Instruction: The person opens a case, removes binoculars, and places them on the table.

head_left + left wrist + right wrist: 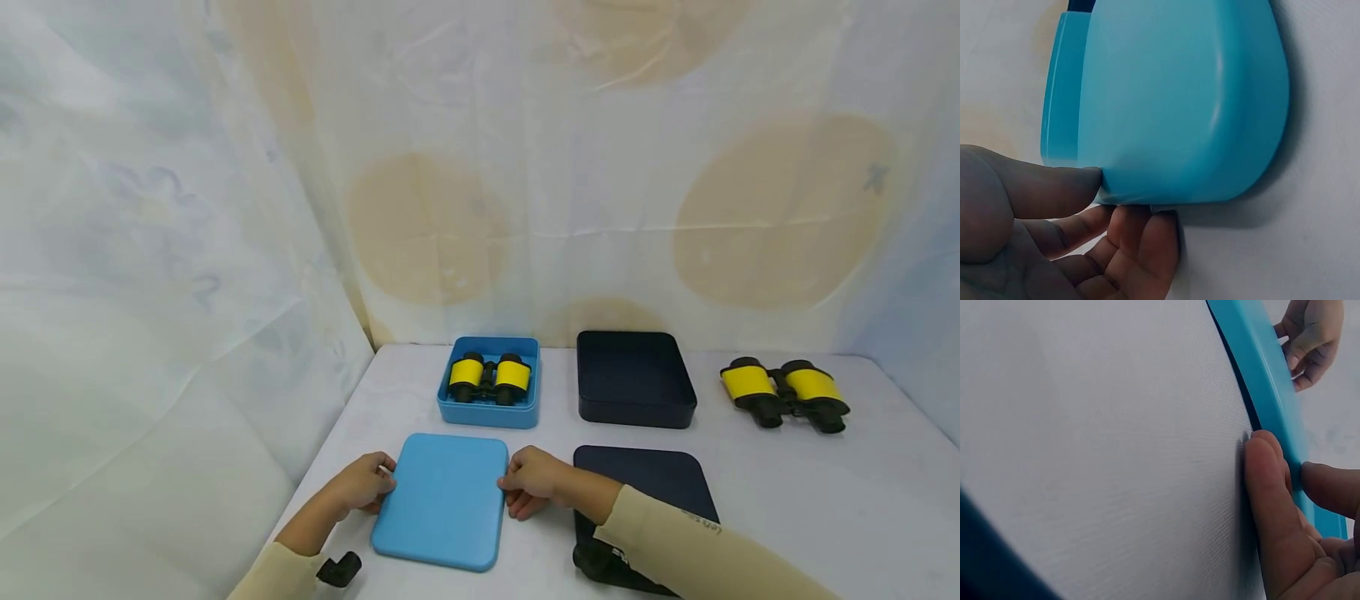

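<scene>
Head view: light blue lid (442, 500) lies flat on the white surface (825, 500), in front of the open blue box (489, 408) that holds yellow binoculars (489, 379). Left hand (362, 483) pinches the lid's left edge, right hand (534, 482) the right edge. A dark box (633, 379), a dark lid (652, 483) and a second pair of binoculars (783, 392) lie to the right.

Left wrist view: thumb on top of the lid (1179, 100), fingers (1141, 244) curled under the rim. Grip is shallow, at the edge only.

Right wrist view: fingertips (1266, 481) tucked under the lid's rim (1266, 394), thumb on the outer face; the rim looks barely off the surface.

Risk, as judged: with so little purchase on smooth plastic, uneven pull from either hand could tilt the lid and let it slip out. Carried low, its front edge could catch the box wall or the binoculars.
</scene>
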